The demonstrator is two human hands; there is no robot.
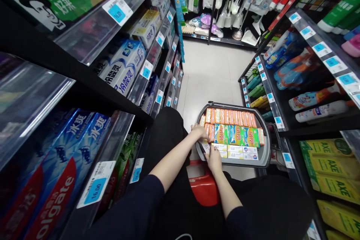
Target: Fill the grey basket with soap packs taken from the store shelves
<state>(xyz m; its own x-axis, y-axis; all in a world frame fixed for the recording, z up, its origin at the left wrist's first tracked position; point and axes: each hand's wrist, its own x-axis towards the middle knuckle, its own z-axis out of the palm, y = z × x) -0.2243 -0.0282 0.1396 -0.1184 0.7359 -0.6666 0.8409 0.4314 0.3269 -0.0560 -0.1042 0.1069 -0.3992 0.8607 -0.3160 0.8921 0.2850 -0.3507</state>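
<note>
A grey crate (264, 153) with a dark rim holds rows of small packs in front of my knees. Orange-wrapped packs (230, 117) fill the far rows. Green, yellow and blue packs (236, 135) lie in the middle, and small white boxes (235, 152) line the near side. At the crate's left end, my left hand (199, 132) curls over the inner edge, its fingers around a small white box (206, 146). My right hand (214, 159) pinches the lower end of that same box, close to the white boxes. Fingertips of both hands are partly hidden.
Toothpaste shelves (120, 67) with price tags rise close on the left. Bottles (312, 97) and yellow AXE packs (332, 168) fill the right shelves. A red plastic object (206, 189) sits between my legs. Ladles and brushes hang at the aisle's far end, beyond the pale floor (208, 71).
</note>
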